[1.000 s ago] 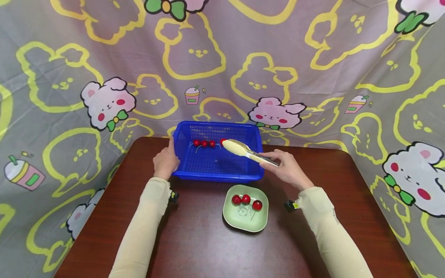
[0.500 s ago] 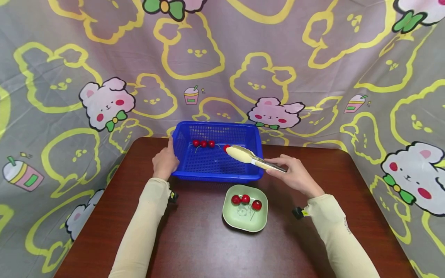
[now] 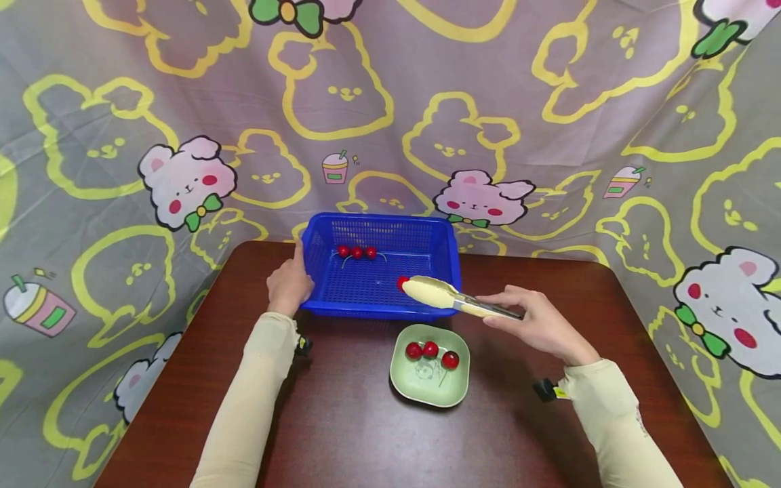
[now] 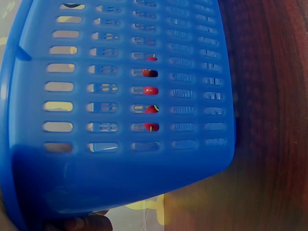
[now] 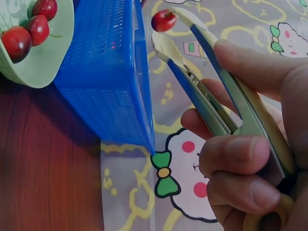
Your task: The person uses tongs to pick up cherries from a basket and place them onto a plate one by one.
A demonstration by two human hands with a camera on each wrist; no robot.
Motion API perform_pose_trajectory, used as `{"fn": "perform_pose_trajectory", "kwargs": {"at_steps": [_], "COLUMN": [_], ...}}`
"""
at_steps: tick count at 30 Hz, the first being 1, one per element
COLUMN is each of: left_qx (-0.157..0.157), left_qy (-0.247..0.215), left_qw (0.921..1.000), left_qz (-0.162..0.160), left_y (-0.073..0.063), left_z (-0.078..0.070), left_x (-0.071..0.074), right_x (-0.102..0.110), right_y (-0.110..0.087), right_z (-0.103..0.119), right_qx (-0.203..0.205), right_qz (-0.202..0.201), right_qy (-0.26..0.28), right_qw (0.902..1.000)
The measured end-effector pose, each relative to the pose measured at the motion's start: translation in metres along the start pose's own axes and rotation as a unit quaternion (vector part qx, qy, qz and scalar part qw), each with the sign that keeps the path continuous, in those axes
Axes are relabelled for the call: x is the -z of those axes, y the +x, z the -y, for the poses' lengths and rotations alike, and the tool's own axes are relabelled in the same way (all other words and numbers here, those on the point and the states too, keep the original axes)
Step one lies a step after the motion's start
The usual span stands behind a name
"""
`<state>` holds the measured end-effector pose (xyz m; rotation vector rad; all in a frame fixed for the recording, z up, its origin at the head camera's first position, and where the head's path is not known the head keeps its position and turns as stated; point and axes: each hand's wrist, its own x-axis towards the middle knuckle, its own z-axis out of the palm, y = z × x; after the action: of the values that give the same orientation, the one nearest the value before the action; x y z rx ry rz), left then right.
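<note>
My right hand [image 3: 543, 324] grips metal tongs [image 3: 485, 308] with cream tips. In the right wrist view a red cherry [image 5: 163, 20] sits between the tips. The head view shows it near the front right of the blue basket [image 3: 378, 312], above the rim. My left hand [image 3: 289, 286] holds the basket's left rim, its index finger extended along the edge. Three cherries with stems [image 3: 357, 252] lie inside toward the back left; red fruit also shows through the slots in the left wrist view. In front, a pale green bowl [image 3: 403, 386] contains three cherries [image 3: 430, 349].
A brown wooden table [image 3: 342, 420] bears the basket and the bowl. Behind and beside it hangs a patterned cloth [image 3: 549, 156]. The basket's front wall stands close behind the bowl.
My right hand has moved right and toward me, bringing the tongs and their cherry from the back of the basket toward its front right. My left hand has stayed on the rim.
</note>
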<state>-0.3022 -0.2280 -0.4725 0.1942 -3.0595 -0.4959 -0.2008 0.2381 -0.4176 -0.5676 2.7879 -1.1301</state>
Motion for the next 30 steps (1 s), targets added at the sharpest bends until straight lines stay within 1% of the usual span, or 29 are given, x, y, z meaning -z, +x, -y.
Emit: {"fn": "perform_pose_trajectory", "kwargs": {"at_steps": [5,12,18,22,30], "left_qx": [0.003,0.003,0.003,0.003,0.007], "left_qy": [0.002,0.004,0.004,0.001,0.005], "left_qw": [1.0,1.0,1.0,1.0,1.0], "left_qz": [0.005,0.003,-0.001,-0.003,0.004], "left_y": [-0.001,0.0,0.0,0.0,0.0], "left_z": [-0.001,-0.001,-0.001,-0.002,-0.001], "left_x": [0.001,0.0,0.001,0.001,0.0], "right_x": [0.004,0.009,0.01,0.011,0.011], "right_y": [-0.006,-0.013,-0.016,-0.017,-0.021], "right_z": [-0.006,-0.011,-0.017,-0.019,-0.023], "right_qx": [0.0,-0.015,-0.001,0.0,0.01], "right_qz": [0.01,0.029,0.043,0.05,0.061], "right_qy": [-0.003,-0.005,-0.015,-0.019,-0.017], "right_qw": [0.9999,0.9995,0.9989,0.9986,0.9979]}}
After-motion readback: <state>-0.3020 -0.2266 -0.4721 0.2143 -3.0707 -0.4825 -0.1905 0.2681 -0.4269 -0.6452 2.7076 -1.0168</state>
